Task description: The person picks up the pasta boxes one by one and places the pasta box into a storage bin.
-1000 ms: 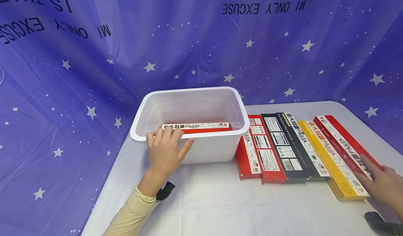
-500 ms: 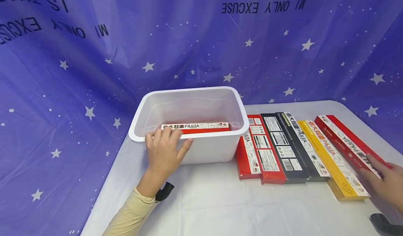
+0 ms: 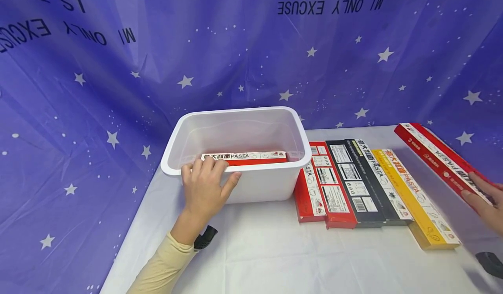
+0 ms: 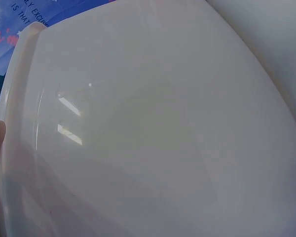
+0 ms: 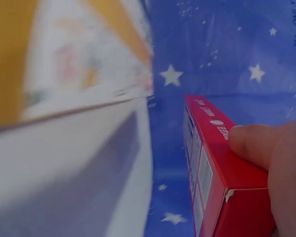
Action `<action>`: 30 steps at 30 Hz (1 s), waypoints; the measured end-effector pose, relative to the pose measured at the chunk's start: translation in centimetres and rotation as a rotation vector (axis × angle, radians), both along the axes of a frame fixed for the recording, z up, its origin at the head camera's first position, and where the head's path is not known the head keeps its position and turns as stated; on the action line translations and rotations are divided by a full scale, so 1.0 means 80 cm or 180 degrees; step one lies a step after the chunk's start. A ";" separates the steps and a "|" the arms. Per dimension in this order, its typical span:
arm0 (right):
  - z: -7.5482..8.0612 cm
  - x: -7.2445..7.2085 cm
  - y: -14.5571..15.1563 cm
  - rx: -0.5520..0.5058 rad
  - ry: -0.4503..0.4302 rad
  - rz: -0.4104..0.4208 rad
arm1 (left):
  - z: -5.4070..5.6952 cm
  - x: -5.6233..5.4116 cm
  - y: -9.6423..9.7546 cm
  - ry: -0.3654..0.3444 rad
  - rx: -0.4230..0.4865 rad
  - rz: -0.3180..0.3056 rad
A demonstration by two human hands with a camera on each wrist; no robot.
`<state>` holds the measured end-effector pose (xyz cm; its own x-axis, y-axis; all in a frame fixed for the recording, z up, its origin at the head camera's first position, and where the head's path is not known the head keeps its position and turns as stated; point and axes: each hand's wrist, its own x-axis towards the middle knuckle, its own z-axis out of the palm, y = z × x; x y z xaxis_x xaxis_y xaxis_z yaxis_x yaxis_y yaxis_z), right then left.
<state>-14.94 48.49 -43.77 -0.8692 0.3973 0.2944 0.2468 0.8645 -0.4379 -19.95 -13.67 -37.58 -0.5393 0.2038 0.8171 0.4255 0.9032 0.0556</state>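
Note:
My left hand [image 3: 206,187] grips the near rim of a white plastic bin [image 3: 259,185], fingers hooked over the edge and thumb outside. Inside the bin lies a red pasta box [image 3: 255,158] with a white label strip. In the left wrist view the bin's glossy wall [image 4: 148,118] takes up most of the picture. At the right edge my right hand [image 3: 487,198] holds another red pasta box [image 3: 436,158] by its near end, raised off the table and tilted. The right wrist view shows the thumb pressed on this red box [image 5: 237,168]; the other fingers are mostly hidden there.
Right of the bin lie two red boxes [image 3: 334,189], two black boxes [image 3: 357,185] and a yellow box [image 3: 416,198] side by side on the white tablecloth [image 3: 275,250]. A purple curtain with stars [image 3: 251,45] hangs behind the table.
My right hand has taken hold of the rightmost red pasta box and lifted it off the table, up and to the right. My left hand stays on the bin's rim.

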 end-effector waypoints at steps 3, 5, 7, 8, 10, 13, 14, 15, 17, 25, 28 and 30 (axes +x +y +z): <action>0.031 -0.006 -0.016 0.0081 -0.0074 0.0093 | 0.000 0.000 0.000 0.0013 0.0003 0.0008; 0.047 -0.010 -0.025 0.0172 -0.0101 0.0181 | 0.000 0.001 0.000 0.0016 0.0002 0.0013; 0.060 -0.013 -0.033 0.0231 -0.0125 0.0276 | 0.001 0.001 0.000 0.0017 -0.0006 0.0016; 0.065 -0.015 -0.035 0.0250 -0.0136 0.0306 | 0.001 0.001 0.000 0.0020 -0.0008 0.0015; 0.075 -0.020 -0.039 0.0341 -0.0127 0.0392 | 0.000 0.001 0.000 0.0028 -0.0006 0.0014; 0.088 -0.029 -0.044 0.0443 -0.0060 0.0609 | 0.001 0.000 0.001 0.0042 -0.0004 0.0012; 0.093 -0.032 -0.046 0.0470 -0.0071 0.0673 | 0.001 0.000 0.001 0.0046 -0.0002 0.0011; 0.098 -0.035 -0.048 0.0502 -0.0086 0.0730 | 0.001 0.000 0.001 0.0051 0.0000 0.0011; 0.108 -0.042 -0.055 0.0537 -0.0156 0.0820 | 0.001 0.000 0.000 0.0056 -0.0003 0.0019; 0.149 -0.065 -0.091 0.0696 -0.0290 0.1211 | 0.001 0.000 0.000 0.0039 -0.0018 0.0028; 0.163 -0.074 -0.106 0.0774 -0.0267 0.1360 | 0.001 0.000 0.000 0.0025 -0.0022 0.0027; 0.171 -0.080 -0.115 0.0805 -0.0276 0.1432 | 0.001 0.000 0.000 0.0022 -0.0022 0.0023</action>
<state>-21.37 39.27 -30.07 -0.9630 -0.0952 0.2521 -0.1472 0.9694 -0.1963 -19.98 -13.66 -37.51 -0.5351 0.2055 0.8194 0.4193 0.9067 0.0464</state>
